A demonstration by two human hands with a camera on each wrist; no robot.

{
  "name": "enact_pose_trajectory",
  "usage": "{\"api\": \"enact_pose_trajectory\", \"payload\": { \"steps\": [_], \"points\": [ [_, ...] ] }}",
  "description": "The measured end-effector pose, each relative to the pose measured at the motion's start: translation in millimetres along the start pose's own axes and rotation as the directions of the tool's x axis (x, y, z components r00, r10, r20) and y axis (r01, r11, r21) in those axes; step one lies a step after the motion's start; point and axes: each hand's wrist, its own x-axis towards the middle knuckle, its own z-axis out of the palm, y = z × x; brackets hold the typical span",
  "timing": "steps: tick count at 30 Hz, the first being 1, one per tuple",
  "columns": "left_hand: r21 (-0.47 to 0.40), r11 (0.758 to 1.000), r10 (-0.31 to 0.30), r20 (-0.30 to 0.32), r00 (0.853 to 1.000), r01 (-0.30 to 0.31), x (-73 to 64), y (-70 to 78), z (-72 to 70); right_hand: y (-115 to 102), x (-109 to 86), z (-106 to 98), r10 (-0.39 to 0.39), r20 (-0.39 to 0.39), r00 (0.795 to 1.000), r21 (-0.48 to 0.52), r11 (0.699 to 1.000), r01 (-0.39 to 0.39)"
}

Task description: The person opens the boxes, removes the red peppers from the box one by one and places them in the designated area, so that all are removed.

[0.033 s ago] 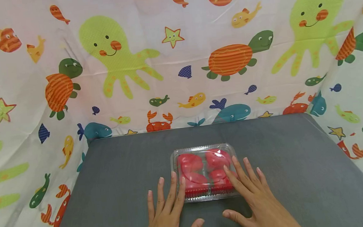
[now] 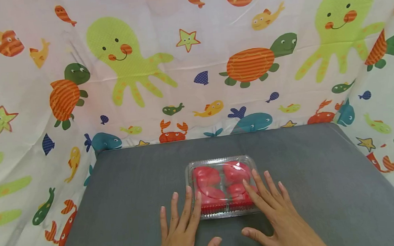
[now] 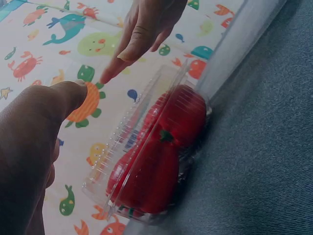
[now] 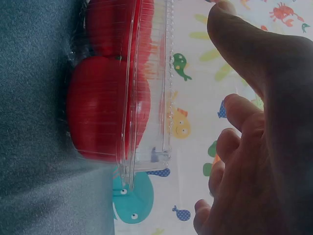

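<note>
A clear plastic clamshell box (image 2: 217, 161), its lid down, lies on the grey surface in the head view. Inside it sit several red, rounded fruits (image 2: 205, 176) that look like tomatoes, one showing a green stalk in the left wrist view. My left hand (image 2: 181, 227) is held over the box's near left corner, fingers straight and spread, thumb out to the side. Over the near right corner is my right hand (image 2: 277, 214), its fingers likewise stretched out. Both wrist views show a gap between the hands and the box (image 4: 161, 122). Neither hand holds anything.
The grey cloth-covered table (image 2: 136, 188) spreads around the box on every side. Behind it and along both sides hangs a white curtain (image 2: 177, 86) printed with sea animals, meeting the table at its back edge.
</note>
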Motion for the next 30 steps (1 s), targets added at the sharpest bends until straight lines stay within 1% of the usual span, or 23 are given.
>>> {"api": "enact_pose_trajectory", "payload": {
  "steps": [3,7,10,12,13,14,15,16,17,20,21,22,24,27,29,30],
  "points": [
    [-0.016,1.0,-0.007,0.003,1.0,0.007,-0.4,-0.1,-0.6,-0.8,-0.6,-0.2,-0.011,-0.014,1.0,0.002,1.0,0.011],
    [-0.057,0.998,-0.021,0.0,1.0,0.021,0.0,-1.8,-1.7,-1.3,-0.9,-0.8,-0.031,-0.044,0.999,0.009,0.999,0.032],
    [-0.089,0.996,-0.025,-0.009,1.0,0.024,0.1,-4.7,-1.2,-1.4,-1.4,-1.7,-0.015,-0.039,0.999,0.019,1.0,0.015],
    [-0.153,0.988,-0.038,-0.006,0.999,0.036,0.1,-6.9,0.3,-1.2,-2.0,-2.6,0.012,-0.024,1.0,0.024,1.0,-0.011],
    [-0.192,0.98,-0.045,-0.003,0.999,0.044,0.6,-7.9,1.1,-1.1,-2.0,-3.4,0.025,-0.021,0.999,0.027,0.999,-0.024],
    [-0.246,0.968,-0.059,0.009,0.998,0.059,1.2,-8.8,1.8,-1.0,-2.0,-4.4,0.042,-0.017,0.999,0.026,0.999,-0.042],
    [-0.302,0.95,-0.072,0.019,0.997,0.074,2.1,-9.7,2.6,-0.8,-1.8,-5.5,0.057,-0.019,0.998,0.02,0.998,-0.057],
    [-0.37,0.924,-0.091,0.036,0.995,0.098,3.2,-10.9,3.5,-0.5,-1.7,-6.1,0.072,-0.018,0.997,0.016,0.997,-0.071],
    [-0.434,0.892,-0.11,0.054,0.993,0.122,4.2,-12.3,4.5,-0.3,-1.6,-6.7,0.084,-0.017,0.996,0.01,0.996,-0.083],
    [-0.565,0.807,-0.154,0.086,0.984,0.175,6.2,-16.6,8.9,-0.1,-1.4,-7.3,0.121,-0.014,0.993,-0.014,0.993,-0.121],
    [-0.597,0.78,-0.164,0.089,0.982,0.185,6.1,-18.1,11.0,-0.4,-1.5,-7.0,0.133,-0.009,0.991,-0.016,0.991,-0.134],
    [-0.626,0.753,-0.18,0.098,0.979,0.201,6.6,-19.2,13.2,-0.4,-1.3,-7.1,0.144,-0.004,0.99,-0.018,0.989,-0.145],
    [-0.658,0.716,-0.208,0.114,0.971,0.231,6.8,-21.2,17.7,-0.5,-1.2,-7.1,0.175,0.007,0.985,-0.019,0.984,-0.175],
    [-0.692,0.658,-0.26,0.161,0.952,0.296,7.9,-22.9,23.6,0.3,-0.5,-6.5,0.232,0.041,0.972,-0.007,0.973,-0.232],
    [-0.708,0.628,-0.281,0.181,0.942,0.323,9.0,-23.7,27.1,1.7,0.7,-6.2,0.272,0.066,0.96,-0.002,0.962,-0.273],
    [-0.719,0.614,-0.285,0.183,0.941,0.326,9.6,-24.1,28.8,2.6,1.6,-5.9,0.289,0.077,0.954,0.003,0.957,-0.291]
  ]
}}
